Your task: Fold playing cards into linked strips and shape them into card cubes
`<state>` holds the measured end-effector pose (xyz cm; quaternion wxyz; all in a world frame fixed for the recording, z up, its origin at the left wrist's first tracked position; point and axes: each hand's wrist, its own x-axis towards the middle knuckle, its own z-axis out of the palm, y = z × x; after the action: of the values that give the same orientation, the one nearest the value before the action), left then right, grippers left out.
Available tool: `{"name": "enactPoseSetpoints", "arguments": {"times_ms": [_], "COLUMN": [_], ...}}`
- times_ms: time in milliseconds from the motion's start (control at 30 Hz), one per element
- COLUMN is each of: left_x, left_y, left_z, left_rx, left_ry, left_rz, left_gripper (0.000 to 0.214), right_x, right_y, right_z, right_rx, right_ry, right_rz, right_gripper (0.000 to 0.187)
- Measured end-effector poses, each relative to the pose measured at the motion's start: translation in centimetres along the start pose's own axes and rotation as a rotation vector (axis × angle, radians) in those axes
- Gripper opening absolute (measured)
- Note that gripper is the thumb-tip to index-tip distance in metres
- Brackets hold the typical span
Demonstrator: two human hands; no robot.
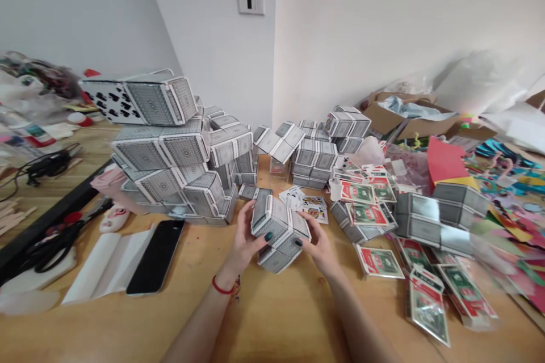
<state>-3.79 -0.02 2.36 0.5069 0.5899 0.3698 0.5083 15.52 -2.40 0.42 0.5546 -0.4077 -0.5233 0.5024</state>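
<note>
Left hand (246, 241), right hand (318, 245) half-curled, gripping folded playing-card block (276, 227) between them; uneven squeeze could pop it apart.

- One left hand (244, 239), one right hand (317, 243)
- One held card-patterned block (279, 229)
- At least seven red-and-green card packs (380, 262)
- At least three loose face-up cards (314, 203)
- One black phone (156, 257)
- One pair of scissors (71, 235)
- One wall switch (258, 2)
</note>
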Motion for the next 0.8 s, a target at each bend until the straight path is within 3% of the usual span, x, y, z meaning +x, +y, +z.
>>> {"name": "enactPoseSetpoints", "arguments": {"times_ms": [100,400,500,800], "left_x": [-0.2,-0.1,-0.1,0.0], "left_y": [-0.1,0.6,0.5,0.0], "left_z": [0.3,-0.2,-0.2,-0.5], "left_rx": [0.063,0.300,0.349,0.291], "left_ry": [-0.027,-0.113,-0.093,-0.027], "left_rz": [0.053,0.092,0.066,0.010], "left_gripper": [0.081,0.082,0.069,0.060], "right_x": [0.0,-0.2,0.0,0.0], "right_y": [-0.2,-1.5,-1.3,0.1], "right_z": [0.1,-0.9,-1.0,-0.9], "right_rx": [0.020,0.031,0.037,-0.015], "right_ry": [0.053,-0.059,-0.044,0.056], "right_rz": [-0.071,-0.056,-0.044,-0.073], "right_gripper": [0.065,0.073,0.077,0.068]}}
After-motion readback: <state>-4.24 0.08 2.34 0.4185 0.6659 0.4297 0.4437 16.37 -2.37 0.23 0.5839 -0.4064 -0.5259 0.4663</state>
